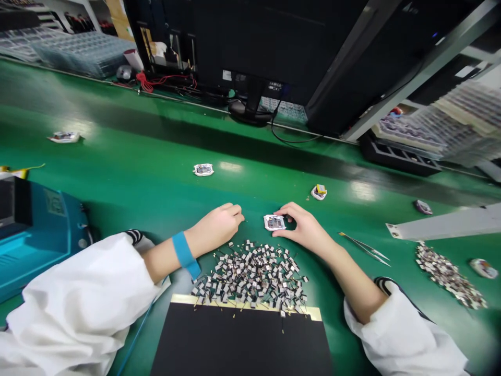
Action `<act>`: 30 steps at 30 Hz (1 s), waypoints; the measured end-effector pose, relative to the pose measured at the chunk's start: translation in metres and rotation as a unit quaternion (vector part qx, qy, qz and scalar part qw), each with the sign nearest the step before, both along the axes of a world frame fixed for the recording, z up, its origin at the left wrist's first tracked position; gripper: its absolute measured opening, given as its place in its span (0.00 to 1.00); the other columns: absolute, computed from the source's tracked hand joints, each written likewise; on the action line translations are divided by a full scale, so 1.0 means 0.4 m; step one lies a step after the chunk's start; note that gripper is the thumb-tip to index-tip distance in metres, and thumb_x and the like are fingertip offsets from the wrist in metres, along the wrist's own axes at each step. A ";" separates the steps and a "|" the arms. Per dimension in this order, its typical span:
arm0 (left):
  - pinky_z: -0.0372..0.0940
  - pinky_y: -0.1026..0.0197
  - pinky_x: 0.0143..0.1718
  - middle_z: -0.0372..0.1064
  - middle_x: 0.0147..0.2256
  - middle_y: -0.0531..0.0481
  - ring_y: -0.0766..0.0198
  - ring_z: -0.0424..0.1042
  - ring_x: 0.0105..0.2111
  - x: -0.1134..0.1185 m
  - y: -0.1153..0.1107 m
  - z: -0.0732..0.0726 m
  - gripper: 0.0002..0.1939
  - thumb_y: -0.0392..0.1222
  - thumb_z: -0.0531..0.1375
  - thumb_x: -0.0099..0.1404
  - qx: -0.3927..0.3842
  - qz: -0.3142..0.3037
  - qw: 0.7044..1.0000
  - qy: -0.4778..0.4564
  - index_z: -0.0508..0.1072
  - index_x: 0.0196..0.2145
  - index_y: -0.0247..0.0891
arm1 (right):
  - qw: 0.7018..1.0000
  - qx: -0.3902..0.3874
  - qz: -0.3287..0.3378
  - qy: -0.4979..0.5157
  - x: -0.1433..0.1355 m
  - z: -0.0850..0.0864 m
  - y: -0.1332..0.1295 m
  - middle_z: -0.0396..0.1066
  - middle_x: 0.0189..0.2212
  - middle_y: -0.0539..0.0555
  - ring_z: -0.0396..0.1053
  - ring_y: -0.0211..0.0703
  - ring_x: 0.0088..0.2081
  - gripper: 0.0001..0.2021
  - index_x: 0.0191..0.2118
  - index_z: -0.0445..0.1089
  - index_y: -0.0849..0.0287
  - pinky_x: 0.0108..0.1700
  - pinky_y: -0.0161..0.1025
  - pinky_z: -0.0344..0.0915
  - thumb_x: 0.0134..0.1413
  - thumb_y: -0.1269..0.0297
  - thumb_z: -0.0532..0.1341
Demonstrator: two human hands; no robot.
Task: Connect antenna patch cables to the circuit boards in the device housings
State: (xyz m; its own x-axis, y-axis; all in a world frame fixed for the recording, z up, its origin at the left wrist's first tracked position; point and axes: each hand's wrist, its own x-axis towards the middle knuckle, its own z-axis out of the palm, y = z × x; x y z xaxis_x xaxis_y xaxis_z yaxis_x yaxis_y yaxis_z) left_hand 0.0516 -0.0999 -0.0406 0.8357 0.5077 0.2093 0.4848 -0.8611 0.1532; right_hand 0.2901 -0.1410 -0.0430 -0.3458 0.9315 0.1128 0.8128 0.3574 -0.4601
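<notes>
My right hand grips a small white housing with a circuit board inside by its right side, thumb below and fingers above. To its left, my left hand has its fingertips pinched together; whatever is between them is too small to make out. A blue wrist strap circles my left wrist. Just below both hands spreads a heap of tiny grey square parts with short dark leads. Tweezers lie right of my right hand.
Similar housings lie along the green bench, one at the back, another with a yellow piece. A black sheet lies in front. A teal machine stands left, a white bar and a second parts pile right.
</notes>
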 end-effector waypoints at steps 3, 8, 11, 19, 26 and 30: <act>0.63 0.61 0.35 0.66 0.31 0.48 0.63 0.66 0.32 -0.014 0.007 -0.010 0.08 0.31 0.51 0.59 -0.043 0.035 0.996 -0.067 0.69 0.32 0.32 | 0.998 0.018 -0.037 -0.056 -0.047 0.004 -0.005 0.64 0.27 0.53 0.63 0.42 0.30 0.23 0.31 0.63 0.62 0.31 0.39 0.62 0.37 0.46 0.62; 0.63 0.68 0.30 0.65 0.28 0.52 0.71 0.65 0.25 -0.030 0.026 -0.004 0.06 0.29 0.53 0.54 -0.170 0.098 0.963 -0.184 0.68 0.30 0.32 | 0.999 -0.001 0.045 -0.022 -0.053 0.037 0.017 0.66 0.38 0.55 0.63 0.42 0.40 0.14 0.43 0.63 0.59 0.42 0.40 0.61 0.53 0.57 0.54; 0.62 0.69 0.29 0.65 0.27 0.52 0.72 0.65 0.25 -0.032 0.023 0.012 0.05 0.30 0.53 0.53 -0.200 0.112 0.945 -0.233 0.67 0.30 0.33 | 0.988 0.002 0.157 0.009 -0.045 0.034 0.041 0.63 0.46 0.53 0.60 0.40 0.47 0.13 0.48 0.62 0.54 0.50 0.40 0.57 0.56 0.66 0.51; 0.62 0.67 0.31 0.65 0.31 0.50 0.68 0.65 0.29 -0.007 -0.027 0.025 0.06 0.32 0.50 0.59 -0.097 -0.014 0.983 -0.154 0.65 0.33 0.34 | 0.998 0.037 0.040 0.029 -0.099 -0.006 0.023 0.66 0.30 0.54 0.65 0.38 0.32 0.07 0.34 0.68 0.62 0.34 0.34 0.62 0.52 0.65 0.56; 0.63 0.64 0.34 0.65 0.31 0.48 0.65 0.65 0.32 0.003 -0.034 0.010 0.06 0.33 0.47 0.62 -0.041 -0.063 0.991 -0.108 0.63 0.34 0.33 | 0.986 -0.071 -0.139 -0.055 -0.171 0.014 0.004 0.67 0.22 0.51 0.65 0.40 0.24 0.06 0.30 0.62 0.60 0.26 0.34 0.56 0.50 0.62 0.55; 0.63 0.63 0.38 0.66 0.32 0.47 0.64 0.66 0.34 -0.002 -0.026 0.006 0.08 0.34 0.46 0.62 -0.019 -0.099 0.992 -0.071 0.63 0.35 0.33 | 0.986 -0.095 -0.123 -0.065 -0.162 0.029 0.017 0.66 0.20 0.50 0.62 0.38 0.22 0.09 0.27 0.63 0.59 0.24 0.33 0.53 0.52 0.60 0.53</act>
